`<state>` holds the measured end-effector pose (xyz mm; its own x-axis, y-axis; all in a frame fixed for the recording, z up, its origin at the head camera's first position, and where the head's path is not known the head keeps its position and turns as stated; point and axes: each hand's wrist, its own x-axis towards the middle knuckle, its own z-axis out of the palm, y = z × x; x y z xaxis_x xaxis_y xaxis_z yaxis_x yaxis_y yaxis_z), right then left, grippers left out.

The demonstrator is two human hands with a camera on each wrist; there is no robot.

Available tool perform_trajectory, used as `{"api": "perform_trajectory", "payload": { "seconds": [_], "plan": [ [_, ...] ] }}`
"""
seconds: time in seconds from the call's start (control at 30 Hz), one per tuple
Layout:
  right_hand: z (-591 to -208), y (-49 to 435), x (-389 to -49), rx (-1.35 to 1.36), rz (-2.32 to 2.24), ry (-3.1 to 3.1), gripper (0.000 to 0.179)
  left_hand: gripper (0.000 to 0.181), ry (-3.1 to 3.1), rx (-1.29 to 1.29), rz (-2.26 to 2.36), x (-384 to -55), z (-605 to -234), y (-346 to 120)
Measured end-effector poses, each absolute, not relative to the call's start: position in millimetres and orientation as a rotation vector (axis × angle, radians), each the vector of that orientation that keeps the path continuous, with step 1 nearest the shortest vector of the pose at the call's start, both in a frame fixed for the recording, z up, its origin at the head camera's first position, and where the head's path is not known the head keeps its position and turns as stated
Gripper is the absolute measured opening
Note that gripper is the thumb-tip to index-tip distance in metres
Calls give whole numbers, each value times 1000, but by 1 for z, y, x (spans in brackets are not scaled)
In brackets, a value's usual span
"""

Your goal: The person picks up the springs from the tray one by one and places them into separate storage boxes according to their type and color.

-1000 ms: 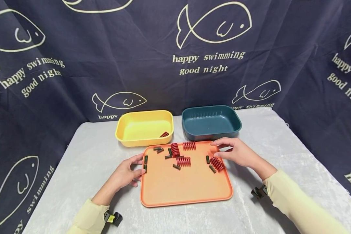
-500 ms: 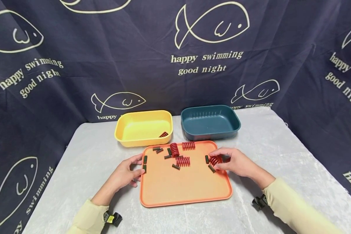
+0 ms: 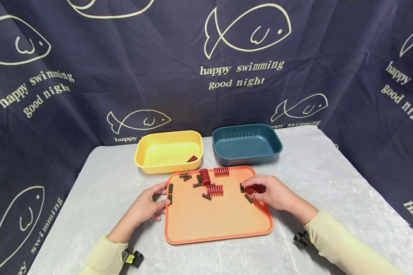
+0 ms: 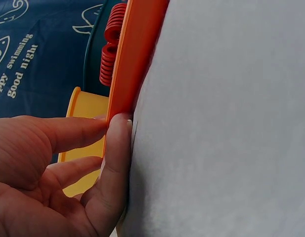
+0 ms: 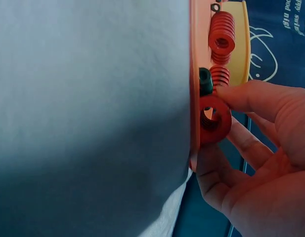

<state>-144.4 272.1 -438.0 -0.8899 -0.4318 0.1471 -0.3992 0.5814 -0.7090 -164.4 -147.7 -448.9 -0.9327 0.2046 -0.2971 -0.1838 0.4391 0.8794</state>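
While the fingers of the left hand (image 3: 148,204) pinch the left rim of the orange tray (image 3: 220,223), those of the right hand (image 3: 274,193) grip a large red spring (image 5: 221,127) at its right side; grasping appears in hand, and lifting would call for clearing the adjacent small dark-green springs (image 3: 249,198).

The left hand (image 3: 148,204) is holding the tray (image 3: 217,221) by its left edge; the right hand (image 3: 273,193) is pinching a red spring (image 3: 251,190) near the right edge. A yellow box (image 3: 168,168) and a blue box (image 3: 247,157) are standing toward the table's (image 3: 113,168) far edge.
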Motion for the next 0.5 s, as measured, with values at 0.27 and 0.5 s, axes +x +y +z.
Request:
{"api": "perform_trajectory", "payload": {
  "seconds": [0.27,0.5],
  "plan": [
    [-438,268,-143,-717,-1132,2826,42,68,2339,10,1484,-164,-450,-148],
    [-440,268,-146,-760,-1147,2823,38,68,2341,11,1488,-164,-451,-148]
  ]
}}
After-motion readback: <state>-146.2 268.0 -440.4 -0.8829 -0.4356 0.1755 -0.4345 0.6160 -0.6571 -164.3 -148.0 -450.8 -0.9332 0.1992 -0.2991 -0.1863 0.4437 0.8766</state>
